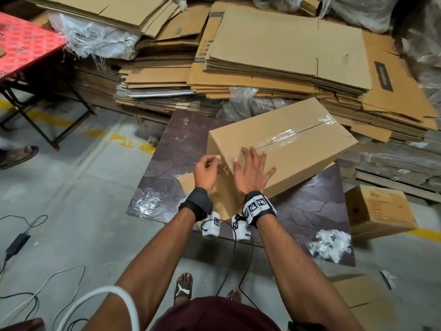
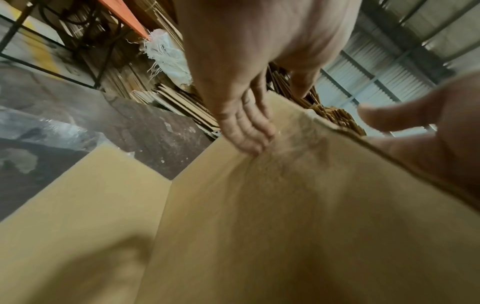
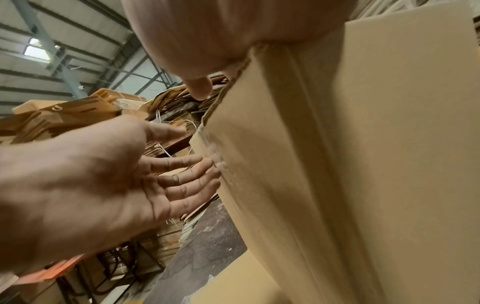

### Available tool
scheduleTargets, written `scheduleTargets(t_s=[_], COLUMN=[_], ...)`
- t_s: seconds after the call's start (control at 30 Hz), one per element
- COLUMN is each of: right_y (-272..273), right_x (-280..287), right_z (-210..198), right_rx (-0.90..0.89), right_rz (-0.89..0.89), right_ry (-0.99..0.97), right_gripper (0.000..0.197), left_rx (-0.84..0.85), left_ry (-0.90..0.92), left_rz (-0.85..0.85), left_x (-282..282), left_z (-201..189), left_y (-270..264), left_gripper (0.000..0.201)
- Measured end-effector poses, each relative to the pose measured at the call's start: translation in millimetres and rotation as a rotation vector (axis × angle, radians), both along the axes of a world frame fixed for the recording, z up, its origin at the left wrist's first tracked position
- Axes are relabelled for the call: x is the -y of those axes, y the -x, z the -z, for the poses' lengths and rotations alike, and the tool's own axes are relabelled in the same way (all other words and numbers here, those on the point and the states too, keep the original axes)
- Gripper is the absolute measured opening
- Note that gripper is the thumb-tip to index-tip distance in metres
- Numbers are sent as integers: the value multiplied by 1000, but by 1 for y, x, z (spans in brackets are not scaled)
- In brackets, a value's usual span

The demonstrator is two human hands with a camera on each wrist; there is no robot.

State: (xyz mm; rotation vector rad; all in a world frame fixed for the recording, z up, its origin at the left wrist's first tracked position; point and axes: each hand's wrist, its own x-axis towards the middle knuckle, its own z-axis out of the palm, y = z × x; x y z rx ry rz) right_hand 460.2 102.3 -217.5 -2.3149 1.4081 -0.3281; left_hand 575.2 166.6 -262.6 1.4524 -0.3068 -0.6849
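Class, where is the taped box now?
Head view, centre-right: the box lies on the dark board, near the flattened cardboard stack, right hand on its near end.

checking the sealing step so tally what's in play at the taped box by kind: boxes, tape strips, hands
taped box: 1
clear tape strip along its top seam: 1
hands: 2, left hand touching the near end face, right hand flat on top
total: 4

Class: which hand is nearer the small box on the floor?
Right. The right hand lies flat on the big box, left of the small box; the left hand is farther left.
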Motion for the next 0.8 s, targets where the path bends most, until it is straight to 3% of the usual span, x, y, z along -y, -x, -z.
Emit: scheduleTargets(t_s=[0.17, 0.37, 0.5, 0.67, 0.8], right_y=[2, -3, -3, -10, -13], right_x=[-2, 2, 10, 17, 17], right_z=[-1, -1, -3, 1, 4], right_rx=[0, -68, -94, 23, 19], right_rz=[-91, -215, -325, -374, -400], right_ry=[25, 37, 112, 210, 225], right_gripper=[56, 61, 71, 53, 45], left_rx=[-42, -73, -19, 25, 88], left_ry=[-248, -307, -327, -364, -384], left_rz=[-8, -12, -13, -6, -8], left_x=[24, 31, 36, 43, 55], left_z=[-29, -41, -42, -36, 0], left_y=[-31, -50, -53, -55, -66], left_gripper=[61, 44, 48, 53, 58])
